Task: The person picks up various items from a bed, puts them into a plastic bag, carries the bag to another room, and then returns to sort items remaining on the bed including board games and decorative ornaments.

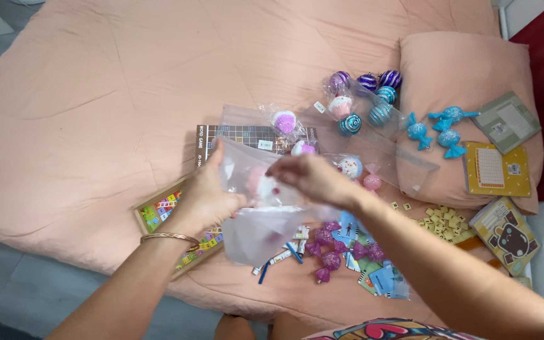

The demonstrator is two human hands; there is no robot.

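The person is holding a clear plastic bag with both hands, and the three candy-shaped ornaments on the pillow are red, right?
Not quite. The candy-shaped ornaments on the pillow are blue, not red, as the head view shows. The rest holds: the left hand and right hand both hold the clear plastic bag.

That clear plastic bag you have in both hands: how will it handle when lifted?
Probably floppy: the clear plastic bag sags and creases between the left hand and right hand. Likely light, being thin film. Possibly slippery, since it looks glossy.
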